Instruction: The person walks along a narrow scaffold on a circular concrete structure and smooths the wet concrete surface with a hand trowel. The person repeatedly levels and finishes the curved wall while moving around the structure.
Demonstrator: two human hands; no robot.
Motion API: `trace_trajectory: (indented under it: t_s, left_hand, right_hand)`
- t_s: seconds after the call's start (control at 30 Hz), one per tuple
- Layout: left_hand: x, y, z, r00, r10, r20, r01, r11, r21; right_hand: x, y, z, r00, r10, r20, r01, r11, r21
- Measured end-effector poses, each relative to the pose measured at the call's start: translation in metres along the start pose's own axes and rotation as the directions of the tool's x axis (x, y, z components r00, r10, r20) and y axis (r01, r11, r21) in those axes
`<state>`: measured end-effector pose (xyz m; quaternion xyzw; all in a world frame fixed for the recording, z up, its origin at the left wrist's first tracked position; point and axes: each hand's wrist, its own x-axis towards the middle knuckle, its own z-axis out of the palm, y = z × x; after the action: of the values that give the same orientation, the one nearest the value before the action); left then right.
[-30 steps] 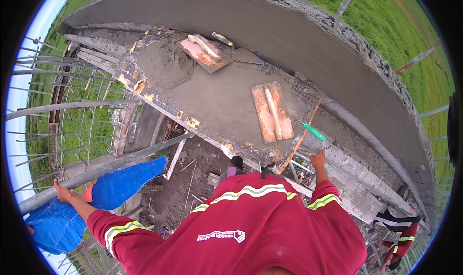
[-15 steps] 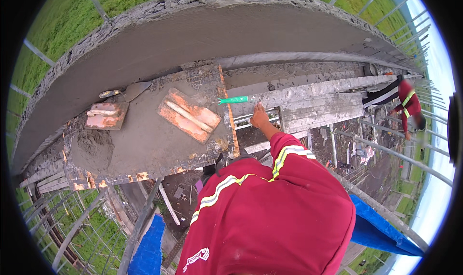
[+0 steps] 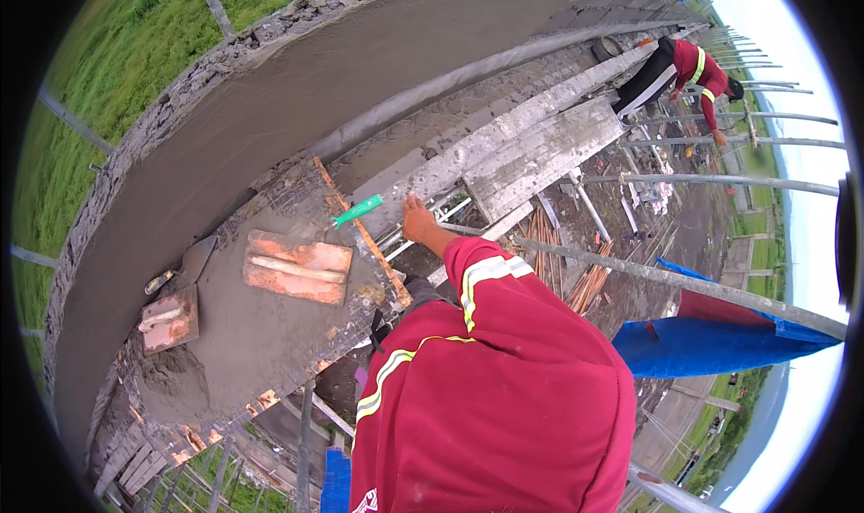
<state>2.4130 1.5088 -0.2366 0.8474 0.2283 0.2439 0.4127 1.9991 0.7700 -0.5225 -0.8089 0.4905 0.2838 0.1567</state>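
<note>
We have our right grip (image 3: 418,219) loosely open, apparently empty, just right of the green-handled tool (image 3: 359,211), which crosses the mortar board's (image 3: 382,266) right edge. We judge it light, stiff, perhaps slippery; mid-handle suits holding. Our left grip is out of view.

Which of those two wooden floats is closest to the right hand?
The wooden float nearer the green-handled tool is closest to the right hand. The other float lies farther left in the picture, beside the trowel.
</note>
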Motion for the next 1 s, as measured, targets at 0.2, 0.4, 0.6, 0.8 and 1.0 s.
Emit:
trace_trajectory:
  t_s: [0.2,0.4,0.6,0.8,1.0]
  left_hand:
    - [0.002,-0.005,-0.012,1.0,-0.017,-0.017,0.016,1.0,-0.016]
    - [0.004,-0.019,-0.061,0.992,-0.062,-0.114,0.057,0.997,-0.051]
    - [0.005,-0.031,-0.116,0.974,-0.107,-0.202,0.094,0.993,-0.072]
    - [0.017,-0.041,-0.181,0.944,-0.139,-0.3,0.119,0.989,-0.083]
    - [0.079,-0.017,-0.26,0.905,-0.153,-0.398,0.106,0.985,-0.138]
  right_hand:
    - [-0.001,0.002,-0.001,0.999,0.036,0.019,-0.038,0.996,0.083]
    - [-0.017,0.007,-0.03,0.998,-0.054,-0.024,0.053,0.997,-0.054]
    - [-0.026,0.009,-0.208,0.564,0.216,-0.797,0.348,0.813,0.467]
    - [0.02,-0.053,-0.435,0.171,-0.173,-0.97,0.648,0.761,-0.022]
    - [0.097,-0.098,-0.525,0.787,-0.304,-0.538,0.318,0.946,-0.069]
